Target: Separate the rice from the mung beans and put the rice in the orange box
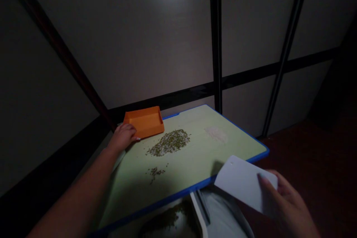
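Observation:
My left hand (124, 135) is closed on the near left side of an orange tray (146, 122), which sits at the far left corner of a pale board with a blue edge (192, 171). My right hand (287, 193) grips a white plastic scraper (242, 182) with a small hole in one corner, the thumb lying across its face. The scraper is over the board's near right edge. A heap of small green beans (171, 142) lies mid-board, right of the tray. Nearer me is a small scatter of the beans (156, 171). Pale grains (216, 134) form a thin patch farther right.
Below the board's near edge, a white-rimmed container (199, 212) holds a dark green mass (167, 219). A grey-white rounded surface (223, 212) shows beside it. Behind the board rise grey panels (167, 44) with dark frames. The floor (320, 152) at right is dark red.

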`<state>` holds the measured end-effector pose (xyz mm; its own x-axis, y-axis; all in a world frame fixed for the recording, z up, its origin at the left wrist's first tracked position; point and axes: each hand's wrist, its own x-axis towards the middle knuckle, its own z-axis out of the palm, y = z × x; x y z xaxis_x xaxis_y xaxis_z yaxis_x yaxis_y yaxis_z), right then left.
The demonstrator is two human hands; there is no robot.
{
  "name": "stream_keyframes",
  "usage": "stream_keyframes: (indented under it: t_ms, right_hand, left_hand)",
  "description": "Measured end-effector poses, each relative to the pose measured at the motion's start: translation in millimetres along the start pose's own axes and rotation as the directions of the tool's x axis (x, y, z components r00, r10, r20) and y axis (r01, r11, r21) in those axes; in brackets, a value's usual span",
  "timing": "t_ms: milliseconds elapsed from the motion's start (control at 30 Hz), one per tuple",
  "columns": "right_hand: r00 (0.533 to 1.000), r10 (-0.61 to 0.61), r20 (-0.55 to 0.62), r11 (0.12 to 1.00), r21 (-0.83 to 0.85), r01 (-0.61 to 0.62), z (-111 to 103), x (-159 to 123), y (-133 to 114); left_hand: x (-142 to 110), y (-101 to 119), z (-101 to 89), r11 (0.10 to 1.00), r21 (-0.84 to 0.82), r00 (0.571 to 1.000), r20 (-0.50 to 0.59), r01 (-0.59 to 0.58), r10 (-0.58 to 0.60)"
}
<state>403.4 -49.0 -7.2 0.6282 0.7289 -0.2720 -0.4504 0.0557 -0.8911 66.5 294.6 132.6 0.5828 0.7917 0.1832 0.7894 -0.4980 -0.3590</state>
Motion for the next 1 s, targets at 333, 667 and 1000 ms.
stream_keyframes:
  t_ms: [333,667,1000]
  right_hand:
    - [0.970,-0.235,-0.063,0.948,0.207,0.243,16,-9,-68]
    - [0.999,-0.038,-0.014,0.999,-0.014,0.038,-62,-55,-77]
    - [0.937,0.334,-0.106,0.935,-0.089,-0.344,-119,-83,-61]
  left_hand:
    - [-72,109,-95.4,0.951,0.012,0.889,-0.352,-0.309,0.293]
    - [-169,269,-88.8,0.828,-0.086,0.660,-0.653,-0.553,0.373]
    - [-211,349,-17.2,0.800,-0.269,0.652,-0.735,-0.535,0.189]
